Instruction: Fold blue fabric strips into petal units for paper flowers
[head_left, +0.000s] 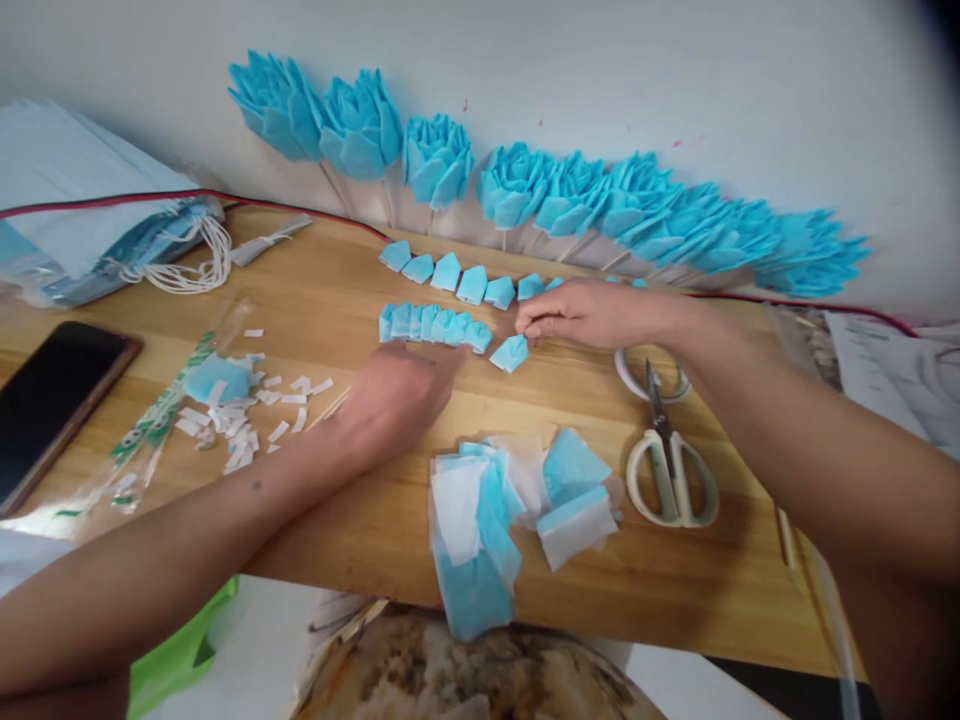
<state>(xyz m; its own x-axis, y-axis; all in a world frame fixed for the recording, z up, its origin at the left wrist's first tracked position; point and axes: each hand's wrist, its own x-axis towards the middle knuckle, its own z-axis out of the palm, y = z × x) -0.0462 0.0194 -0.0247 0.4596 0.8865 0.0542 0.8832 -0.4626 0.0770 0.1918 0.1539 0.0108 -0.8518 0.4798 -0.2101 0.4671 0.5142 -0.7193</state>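
Observation:
My right hand [559,312] has its fingertips pinched together at the upper corner of a folded light-blue petal piece [510,354]. Just left of it, several similar petals overlap in a short row [431,325] on the wooden table. My left hand [401,395] rests at the near side of that row, with one digit at its left end and another reaching toward its right end. The rest of its fingers are hidden under the hand. Behind, more pointed petals [472,285] lie spaced out in a line, partly covered by my right hand.
Blue flowers on sticks [439,160] lean along the wall. White-handled scissors [667,480] lie on a tape roll [626,370]. Fabric pieces [476,590] sit near the front edge. Paper scraps [240,440], a phone [64,400] and a bagged white stack [82,170] are leftward.

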